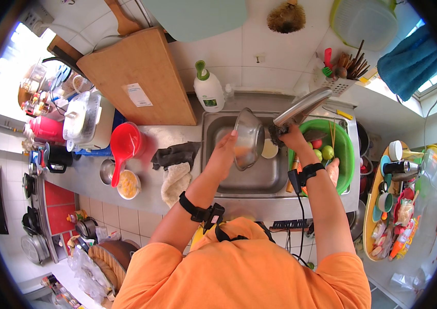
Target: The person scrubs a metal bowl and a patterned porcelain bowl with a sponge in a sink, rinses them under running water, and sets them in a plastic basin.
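My left hand grips the rim of a shiny metal bowl, tipped on its side over the stainless steel sink. In my right hand is a dark scouring pad, just right of the bowl and apart from it. The steel faucet reaches over that hand, hiding part of it. A pale round dish lies in the sink between bowl and pad. Under my right forearm stands a green plastic basket with green fruit and other food.
Left of the sink lie a dark cloth and a pale cloth. Farther left are a red ladle-like scoop and a bowl of yellow food. A white pump bottle and a wooden board stand behind.
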### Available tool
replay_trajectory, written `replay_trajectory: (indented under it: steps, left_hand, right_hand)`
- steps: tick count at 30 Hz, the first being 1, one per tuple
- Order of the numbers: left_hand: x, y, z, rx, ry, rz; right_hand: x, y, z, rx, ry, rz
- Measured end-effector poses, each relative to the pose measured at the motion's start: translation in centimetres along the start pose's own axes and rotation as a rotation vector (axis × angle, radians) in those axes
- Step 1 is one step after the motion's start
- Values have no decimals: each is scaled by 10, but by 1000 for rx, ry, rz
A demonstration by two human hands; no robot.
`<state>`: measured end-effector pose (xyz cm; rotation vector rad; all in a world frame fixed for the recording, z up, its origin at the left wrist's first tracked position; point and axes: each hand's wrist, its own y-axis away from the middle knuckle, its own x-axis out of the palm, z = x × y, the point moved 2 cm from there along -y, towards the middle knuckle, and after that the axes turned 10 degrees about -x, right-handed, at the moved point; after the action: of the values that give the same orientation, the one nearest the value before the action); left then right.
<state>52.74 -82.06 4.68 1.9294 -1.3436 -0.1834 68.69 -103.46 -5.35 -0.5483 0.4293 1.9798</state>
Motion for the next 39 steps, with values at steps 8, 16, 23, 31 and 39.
replay_trajectory:
  steps: [8,16,23,31,39]
  left_hand:
    - [27,23,-6,-28,-16,2]
    - [34,32,2,-47,-15,-36]
    - [36,27,14,42,-74,-44]
    - [34,11,21,44,-97,-52]
    - [36,16,24,-139,201,-80]
  right_hand:
    - [-13,12,28,2,43,30]
    - [5,34,55,-38,-538,-235]
    - [21,52,120,-382,-31,-35]
    - [33,68,148,-460,251,-294]
    - [37,125,138,-475,211,-335]
